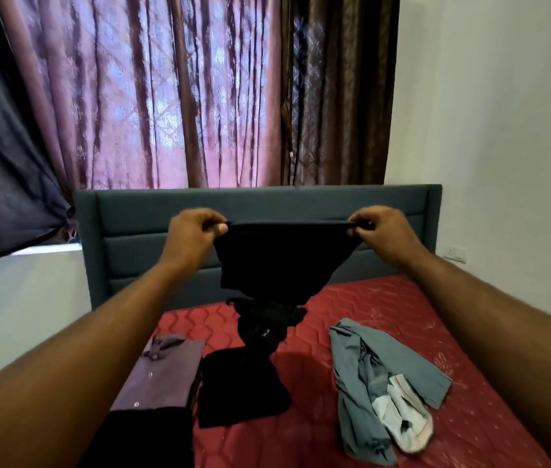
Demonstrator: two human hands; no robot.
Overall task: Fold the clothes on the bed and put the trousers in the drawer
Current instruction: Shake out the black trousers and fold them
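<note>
**Head view: two hands hold up a black garment**

The left hand point(194, 231) pinches the left top corner of the black garment point(280, 261). The right hand point(380, 229) pinches the right top corner. The top edge runs tight and level between them. The cloth hangs down long, and its bottom end touches the red bed point(385, 298) near the headboard point(152, 231).

Bare mattress point(304, 363) lies between the folded black garment point(242, 386) and grey trousers point(378, 376).
</note>
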